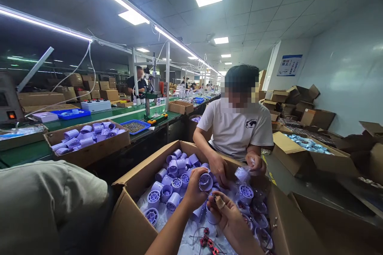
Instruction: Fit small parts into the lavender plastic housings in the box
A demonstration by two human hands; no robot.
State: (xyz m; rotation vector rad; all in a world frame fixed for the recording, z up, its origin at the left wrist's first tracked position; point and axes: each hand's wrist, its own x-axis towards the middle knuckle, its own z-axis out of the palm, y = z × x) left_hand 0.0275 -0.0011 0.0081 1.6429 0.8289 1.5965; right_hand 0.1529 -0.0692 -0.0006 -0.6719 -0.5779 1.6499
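Over the carton, the left hand grips a cup, likely angled for viewing. The right hand pinches a part.

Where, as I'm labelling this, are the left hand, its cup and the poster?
Left hand (194, 188): head view, on the back of the hand.
Cup (206, 182): head view, within the round end facing the camera.
Poster (289, 66): head view, mid-sheet.

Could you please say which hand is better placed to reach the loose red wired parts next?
Likely the right hand, nearer the red wired parts, though it seems to hold a small dark part; the left hand holds a lilac cup.
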